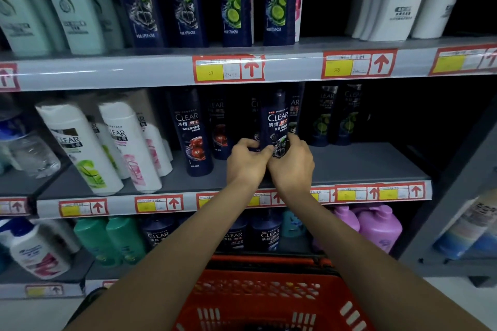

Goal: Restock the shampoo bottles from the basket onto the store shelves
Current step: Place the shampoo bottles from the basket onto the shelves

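Navy neighbour btl (192,137) stands at left on the mid shelf (363,166). Left hand (246,162) pinches the lower-left edge of the shampoo bottle (277,121), right hand (293,162) wraps its lower-right; both equally near. Bottle upright, long axis vertical, base hidden by hands; bare shelf to the right.

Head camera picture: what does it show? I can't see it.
The left hand and right hand grip a dark blue Clear shampoo bottle upright at the middle shelf, among other dark Clear bottles. A red basket is below.
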Available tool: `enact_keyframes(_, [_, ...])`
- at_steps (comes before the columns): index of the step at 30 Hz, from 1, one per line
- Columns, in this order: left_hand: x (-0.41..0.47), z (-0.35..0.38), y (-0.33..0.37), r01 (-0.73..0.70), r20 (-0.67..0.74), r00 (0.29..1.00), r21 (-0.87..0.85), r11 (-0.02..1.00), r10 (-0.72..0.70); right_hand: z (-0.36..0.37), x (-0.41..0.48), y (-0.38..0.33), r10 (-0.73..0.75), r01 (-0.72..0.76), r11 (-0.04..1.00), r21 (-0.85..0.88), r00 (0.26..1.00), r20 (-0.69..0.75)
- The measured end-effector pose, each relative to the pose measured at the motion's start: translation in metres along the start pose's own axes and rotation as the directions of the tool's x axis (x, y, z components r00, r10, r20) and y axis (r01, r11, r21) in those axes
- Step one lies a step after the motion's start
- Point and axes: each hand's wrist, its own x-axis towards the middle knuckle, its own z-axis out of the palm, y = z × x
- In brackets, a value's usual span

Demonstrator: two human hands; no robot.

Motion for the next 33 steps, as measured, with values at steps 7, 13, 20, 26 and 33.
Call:
enact_keyframes(7, [-0.001,-0.004,-0.008,0.018,0.061,0.998,0.033,0.999,-0.020,0.003,-0.002,0.000,-0.003,0.008,0.997,-0.073,0.997,0.077])
enact_keyframes(13, [-0.017,-0.036,0.006,-0.001,0.193,0.981,0.189,0.982,-0.036,-0.030,-0.009,-0.008,0.089,-0.052,0.984,-0.172,0.971,0.220])
enact_keyframes(20, [-0.058,-0.080,0.013,-0.240,0.308,0.948,0.529,0.814,0.079,-0.088,-0.027,-0.025,0.047,0.041,0.972,-0.231,0.930,0.364])
enact_keyframes(26, [-0.101,-0.116,0.014,-0.389,0.377,0.912,0.668,0.635,0.162,-0.121,-0.060,-0.026,0.000,0.178,0.937,-0.301,0.862,0.507])
enact_keyframes(33, [-0.159,-0.147,-0.030,-0.439,0.445,0.887,0.730,0.524,0.124,-0.139,-0.129,0.016,0.006,0.236,0.926,-0.294,0.770,0.638])
